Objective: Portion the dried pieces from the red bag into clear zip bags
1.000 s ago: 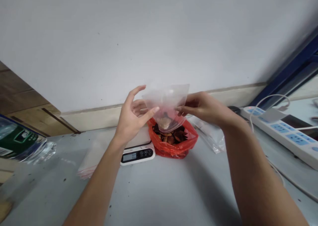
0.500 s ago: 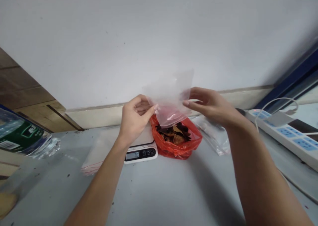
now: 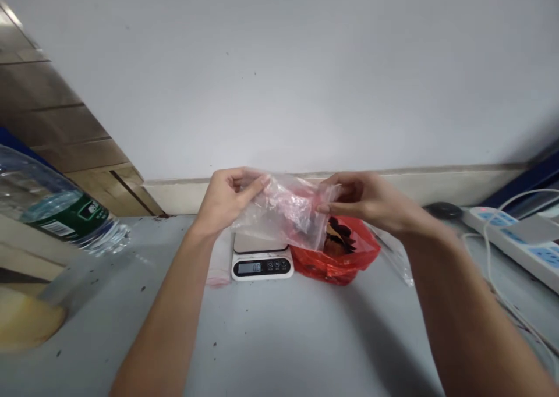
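Observation:
A clear plastic bag point(image 3: 279, 208) is stretched between my two hands. My left hand point(image 3: 229, 198) pinches its left end between thumb and fingers. At the bag's right end, my right hand point(image 3: 358, 199) grips the edge. Below the bag is a white digital scale point(image 3: 262, 269) whose display reads 0.0. An open red plastic bag point(image 3: 345, 266) with dark and brown dried pieces point(image 3: 339, 238) stands to the right of the scale, partly hidden by the clear bag.
Flat clear bags point(image 3: 217, 273) lie left of the scale. A water bottle point(image 3: 65, 211) and a yellowish object point(image 3: 28, 321) are at the left. Another clear bag point(image 3: 399, 254) lies right of the red bag. A power strip point(image 3: 506, 228) with white cables is at the right.
The clear bag has turned from upright to sideways and come lower, now pulled wide between both hands. My right hand has closed on its edge. The view has shifted slightly left.

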Motion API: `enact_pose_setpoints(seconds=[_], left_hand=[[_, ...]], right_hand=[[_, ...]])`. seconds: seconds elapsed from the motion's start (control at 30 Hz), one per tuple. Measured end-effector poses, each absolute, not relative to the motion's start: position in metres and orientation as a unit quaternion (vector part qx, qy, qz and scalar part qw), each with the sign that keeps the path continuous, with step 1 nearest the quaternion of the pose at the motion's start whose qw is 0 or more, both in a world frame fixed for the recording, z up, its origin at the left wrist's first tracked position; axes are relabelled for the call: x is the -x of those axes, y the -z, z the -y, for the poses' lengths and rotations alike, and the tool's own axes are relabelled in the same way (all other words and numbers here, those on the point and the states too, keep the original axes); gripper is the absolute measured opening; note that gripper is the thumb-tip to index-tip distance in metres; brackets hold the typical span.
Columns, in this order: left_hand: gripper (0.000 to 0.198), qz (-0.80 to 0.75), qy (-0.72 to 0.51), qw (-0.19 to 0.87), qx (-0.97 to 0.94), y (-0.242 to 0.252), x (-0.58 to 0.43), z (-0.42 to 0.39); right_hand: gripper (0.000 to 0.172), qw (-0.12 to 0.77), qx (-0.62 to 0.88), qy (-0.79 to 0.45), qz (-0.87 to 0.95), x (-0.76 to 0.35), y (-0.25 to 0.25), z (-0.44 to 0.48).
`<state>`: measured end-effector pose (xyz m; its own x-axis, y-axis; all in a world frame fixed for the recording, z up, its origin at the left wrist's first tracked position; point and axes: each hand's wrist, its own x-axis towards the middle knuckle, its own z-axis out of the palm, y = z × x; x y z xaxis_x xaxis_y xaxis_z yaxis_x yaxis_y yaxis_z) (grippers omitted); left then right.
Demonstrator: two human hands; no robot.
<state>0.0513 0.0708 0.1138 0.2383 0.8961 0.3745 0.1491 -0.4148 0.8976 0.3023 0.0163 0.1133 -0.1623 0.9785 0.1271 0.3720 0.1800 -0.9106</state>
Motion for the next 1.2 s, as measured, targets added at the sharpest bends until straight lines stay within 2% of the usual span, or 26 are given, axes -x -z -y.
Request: enact_pose_setpoints(seconds=[0.17, 0.33, 0.4, 0.53, 0.6, 0.67, 0.77, 0.83, 0.93, 1.1, 1.2], left_hand=[[0.031, -0.367, -0.520, 0.414, -0.651, -0.115, -0.032, -0.074], [0.037, -0.390, -0.553, 0.450, -0.583, -0.117, -0.004, -0.078], [0.044, -0.441, -0.551, 0.443, -0.552, -0.115, 0.016, -0.083], [0.052, -0.585, -0.498, 0.352, -0.535, -0.103, 0.070, -0.092], [0.053, -0.661, -0.402, 0.375, -0.510, -0.095, 0.095, -0.091], [0.056, -0.685, -0.344, 0.409, -0.495, -0.086, 0.111, -0.086], [0.056, -0.671, -0.270, 0.482, -0.495, -0.075, 0.118, -0.075], [0.054, -0.646, -0.219, 0.511, -0.523, -0.067, 0.117, -0.073], [0.049, -0.629, -0.179, 0.491, -0.576, -0.056, 0.116, -0.082], [0.033, -0.614, -0.179, 0.404, -0.654, -0.050, 0.103, -0.100], [0.028, -0.576, -0.147, 0.397, -0.699, -0.052, 0.084, -0.100]], right_hand=[[0.049, 0.462, 0.527, -0.417, 0.579, -0.278, -0.109, -0.018], [0.048, 0.449, 0.503, -0.424, 0.605, -0.243, -0.104, -0.020], [0.041, 0.467, 0.513, -0.358, 0.625, -0.226, -0.102, -0.022], [0.022, 0.502, 0.474, -0.141, 0.710, -0.183, -0.099, -0.025], [0.025, 0.439, 0.414, -0.044, 0.796, -0.156, -0.094, -0.024], [0.028, 0.313, 0.373, 0.007, 0.874, -0.131, -0.085, -0.020], [0.022, 0.105, 0.355, 0.001, 0.929, -0.102, -0.067, -0.011], [0.019, 0.027, 0.346, -0.022, 0.938, -0.092, -0.055, -0.006], [0.020, -0.006, 0.344, -0.032, 0.939, -0.088, -0.044, -0.003], [0.019, 0.013, 0.347, -0.035, 0.937, -0.088, -0.038, -0.004], [0.019, 0.025, 0.350, -0.051, 0.935, -0.087, -0.035, -0.003]])
